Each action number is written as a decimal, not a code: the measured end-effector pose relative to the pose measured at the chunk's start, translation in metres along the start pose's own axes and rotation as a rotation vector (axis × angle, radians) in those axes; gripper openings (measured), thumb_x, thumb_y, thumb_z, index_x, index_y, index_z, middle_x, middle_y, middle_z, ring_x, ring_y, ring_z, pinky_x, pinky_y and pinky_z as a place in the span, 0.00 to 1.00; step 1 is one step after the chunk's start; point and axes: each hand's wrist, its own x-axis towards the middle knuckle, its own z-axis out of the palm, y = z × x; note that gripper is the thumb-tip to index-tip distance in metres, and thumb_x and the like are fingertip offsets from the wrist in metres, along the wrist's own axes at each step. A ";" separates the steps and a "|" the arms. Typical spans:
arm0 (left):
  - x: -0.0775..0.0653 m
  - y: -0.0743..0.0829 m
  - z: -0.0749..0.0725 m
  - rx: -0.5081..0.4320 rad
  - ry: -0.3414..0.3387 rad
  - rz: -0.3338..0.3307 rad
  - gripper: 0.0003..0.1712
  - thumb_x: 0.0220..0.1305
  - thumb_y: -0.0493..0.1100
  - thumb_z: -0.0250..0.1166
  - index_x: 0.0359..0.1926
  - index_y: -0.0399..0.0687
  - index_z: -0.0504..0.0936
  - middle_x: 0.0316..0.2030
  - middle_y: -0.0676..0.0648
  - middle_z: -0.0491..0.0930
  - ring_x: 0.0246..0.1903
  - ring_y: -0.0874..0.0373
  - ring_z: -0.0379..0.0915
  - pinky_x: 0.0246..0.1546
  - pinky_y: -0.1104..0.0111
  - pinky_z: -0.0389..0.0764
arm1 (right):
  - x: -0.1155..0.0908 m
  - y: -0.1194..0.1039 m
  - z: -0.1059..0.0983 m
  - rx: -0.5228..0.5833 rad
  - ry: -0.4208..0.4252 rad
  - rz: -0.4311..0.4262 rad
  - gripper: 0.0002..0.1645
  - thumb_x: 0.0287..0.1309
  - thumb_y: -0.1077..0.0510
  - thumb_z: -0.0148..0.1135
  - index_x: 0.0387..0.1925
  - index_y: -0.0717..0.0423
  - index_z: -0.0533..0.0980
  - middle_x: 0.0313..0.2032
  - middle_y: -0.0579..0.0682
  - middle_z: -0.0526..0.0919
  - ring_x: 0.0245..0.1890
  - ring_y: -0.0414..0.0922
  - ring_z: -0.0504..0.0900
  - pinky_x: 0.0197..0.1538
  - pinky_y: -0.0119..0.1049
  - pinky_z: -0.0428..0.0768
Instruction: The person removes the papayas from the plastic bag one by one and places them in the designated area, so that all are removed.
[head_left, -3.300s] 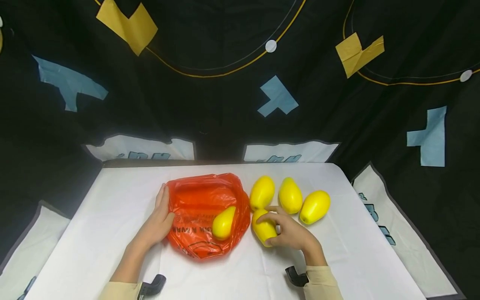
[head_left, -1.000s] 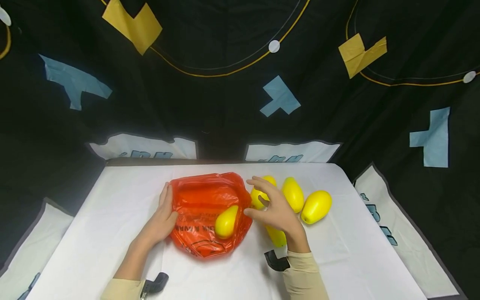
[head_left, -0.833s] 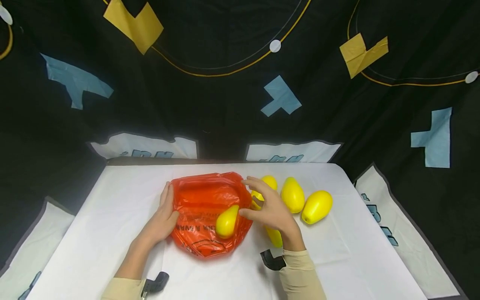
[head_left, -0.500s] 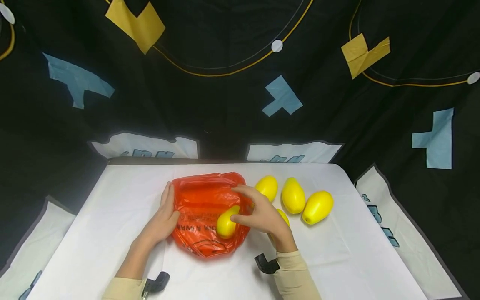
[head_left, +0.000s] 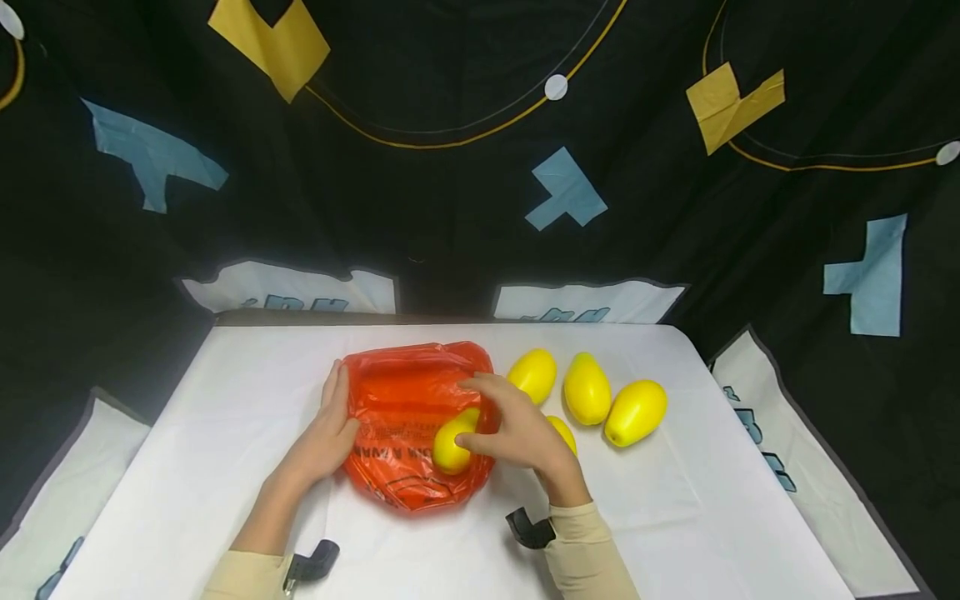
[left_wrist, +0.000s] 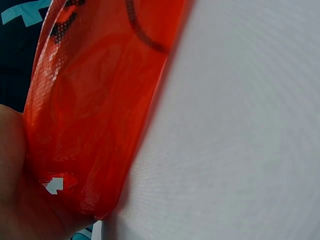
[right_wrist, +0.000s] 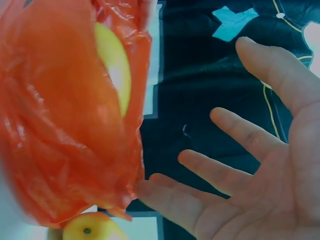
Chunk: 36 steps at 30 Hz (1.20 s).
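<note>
A red plastic bag (head_left: pixel 397 387) lies on the white table, with a yellow mango (head_left: pixel 450 447) showing at its right part. My left hand (head_left: pixel 321 437) rests along the bag's left edge, fingers straight; the left wrist view shows the bag's red film (left_wrist: pixel 100 110) against it. Over the bag's right side hovers my right hand (head_left: pixel 517 429), its thumb overlapping that mango in the head view. In the right wrist view the right hand (right_wrist: pixel 260 165) has spread fingers and holds nothing. A loose mango (head_left: pixel 562 431) is partly hidden behind my right hand.
Several loose mangoes lie right of the bag: one mango (head_left: pixel 534 375) nearest the bag, a second mango (head_left: pixel 587 389) beside it, and a third mango (head_left: pixel 636 413) farthest right. A dark curtain (head_left: pixel 420 225) stands behind the table's far edge (head_left: pixel 420 327).
My right hand, earlier around the nearest loose mango, has let it go and moved left over the bag's right side. My left hand has stayed at the bag's left edge.
</note>
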 end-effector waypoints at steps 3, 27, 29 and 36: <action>0.000 0.000 -0.001 -0.005 0.005 0.003 0.47 0.67 0.32 0.48 0.75 0.39 0.26 0.74 0.45 0.17 0.73 0.46 0.20 0.71 0.47 0.37 | 0.003 -0.006 -0.001 -0.014 0.024 -0.042 0.43 0.48 0.41 0.72 0.66 0.36 0.68 0.67 0.37 0.65 0.67 0.43 0.64 0.63 0.53 0.70; 0.000 0.000 -0.001 -0.017 0.006 0.002 0.48 0.66 0.32 0.48 0.75 0.39 0.26 0.74 0.46 0.17 0.73 0.48 0.19 0.71 0.47 0.38 | 0.009 -0.008 0.026 -0.121 -0.123 0.048 0.47 0.44 0.34 0.69 0.68 0.21 0.62 0.70 0.40 0.60 0.66 0.46 0.65 0.57 0.58 0.72; 0.000 0.000 -0.001 -0.016 0.007 0.004 0.48 0.66 0.32 0.48 0.75 0.39 0.26 0.74 0.46 0.17 0.73 0.48 0.19 0.71 0.48 0.38 | 0.010 -0.009 0.028 -0.132 -0.128 0.045 0.46 0.44 0.34 0.69 0.68 0.23 0.63 0.70 0.41 0.60 0.66 0.46 0.66 0.57 0.58 0.73; 0.000 0.000 -0.001 -0.015 0.000 -0.003 0.48 0.66 0.32 0.48 0.75 0.39 0.26 0.74 0.46 0.17 0.73 0.47 0.19 0.70 0.47 0.39 | 0.014 -0.010 0.035 -0.140 -0.164 0.043 0.43 0.46 0.36 0.69 0.65 0.38 0.71 0.70 0.47 0.61 0.68 0.48 0.64 0.59 0.55 0.73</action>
